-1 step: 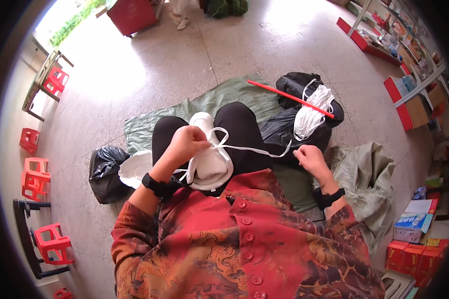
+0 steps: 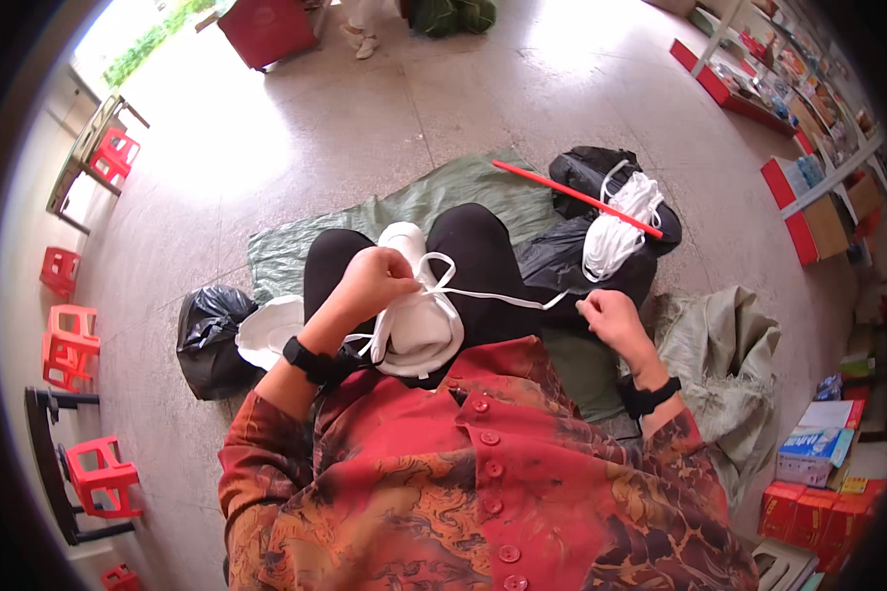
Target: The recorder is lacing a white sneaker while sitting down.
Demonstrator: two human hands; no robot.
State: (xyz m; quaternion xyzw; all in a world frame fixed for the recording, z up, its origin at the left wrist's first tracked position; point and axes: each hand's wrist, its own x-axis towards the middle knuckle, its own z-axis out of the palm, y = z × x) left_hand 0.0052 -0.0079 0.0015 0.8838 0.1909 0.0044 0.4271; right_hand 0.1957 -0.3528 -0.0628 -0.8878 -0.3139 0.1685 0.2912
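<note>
On our lap sits a stack of white bowls (image 2: 419,330), light but stiff. Our left hand (image 2: 370,284) pinches the knot on top; our right hand (image 2: 611,320) grips the soft, limp white strap (image 2: 508,295), pulled taut between them.

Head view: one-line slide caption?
Seated person's left hand pinches a white strap at a white bundle while right hand pulls it taut.

I sit on a pale speckled stone floor (image 2: 384,128) lit by daylight from the top-left doorway, red plastic stools (image 2: 69,340) along my left wall, stocked shelves (image 2: 808,108) at right.
</note>
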